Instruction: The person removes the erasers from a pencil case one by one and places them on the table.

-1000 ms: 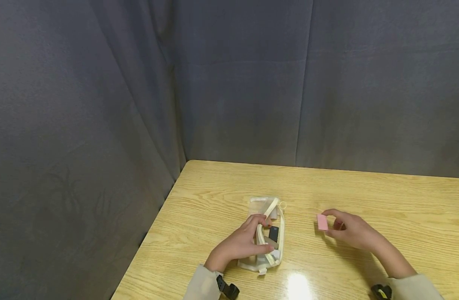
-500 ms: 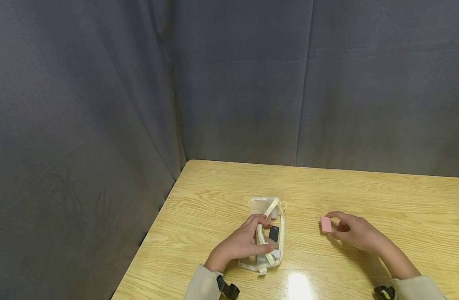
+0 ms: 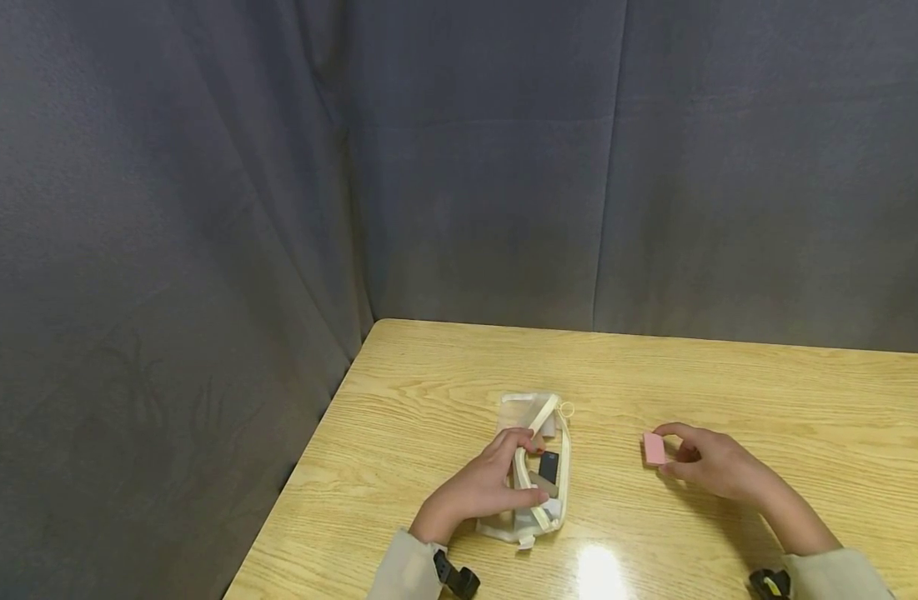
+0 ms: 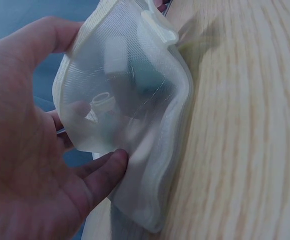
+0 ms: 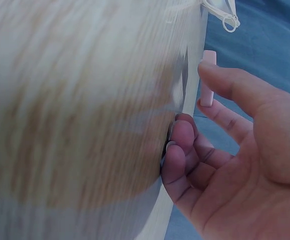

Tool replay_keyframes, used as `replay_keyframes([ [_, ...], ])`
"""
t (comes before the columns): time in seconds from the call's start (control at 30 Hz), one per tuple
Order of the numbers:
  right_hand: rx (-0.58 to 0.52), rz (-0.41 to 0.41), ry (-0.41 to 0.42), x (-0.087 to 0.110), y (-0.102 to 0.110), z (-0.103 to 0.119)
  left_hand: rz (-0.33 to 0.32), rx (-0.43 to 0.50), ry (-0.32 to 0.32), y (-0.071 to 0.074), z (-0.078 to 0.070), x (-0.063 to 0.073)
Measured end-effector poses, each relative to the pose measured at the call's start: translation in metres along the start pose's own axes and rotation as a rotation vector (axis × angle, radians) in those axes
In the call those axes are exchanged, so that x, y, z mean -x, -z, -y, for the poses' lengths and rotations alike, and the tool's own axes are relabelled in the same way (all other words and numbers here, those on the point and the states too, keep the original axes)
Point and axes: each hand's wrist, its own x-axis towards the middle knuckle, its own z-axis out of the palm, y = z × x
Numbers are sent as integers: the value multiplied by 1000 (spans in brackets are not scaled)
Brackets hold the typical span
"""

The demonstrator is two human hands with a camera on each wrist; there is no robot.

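A white mesh zip pouch (image 3: 567, 467) lies on the table with its zip undone. My left hand (image 3: 477, 487) grips one zip edge between fingers and thumb, spreading the mouth apart. Inside show a black block (image 3: 549, 467), a brownish block (image 3: 543, 483) and paler pieces. The left wrist view has the sheer mesh side (image 4: 145, 120) near my left hand (image 4: 35, 150), with blurred shapes behind it. To the right of the pouch, my right hand (image 3: 717, 467) pinches a small pink eraser (image 3: 654, 449) between thumb and index finger, low over the table; its other fingers curl under.
The wooden table (image 3: 428, 358) has its left edge and far edge in view. A dark grey curtain (image 3: 466, 167) hangs behind it and along the left side. A ring-shaped zip pull (image 3: 567, 409) sticks out at the pouch's far end.
My right hand has shifted slightly right and toward me with the pink eraser, then stays nearly still. The left hand and pouch have not visibly moved.
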Motion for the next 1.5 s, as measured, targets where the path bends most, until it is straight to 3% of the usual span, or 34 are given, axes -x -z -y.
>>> replay_keyframes([
  [0.7, 3, 23, -1, -2, -4, -3, 7, 19, 1, 0, 0, 2],
  [1.17, -9, 33, -46, -4, -4, -1, -1, 27, 15, 0, 1, 3],
  [1.5, -1, 22, -22, -3, -4, -2, -6, 33, 33, 0, 1, 3],
])
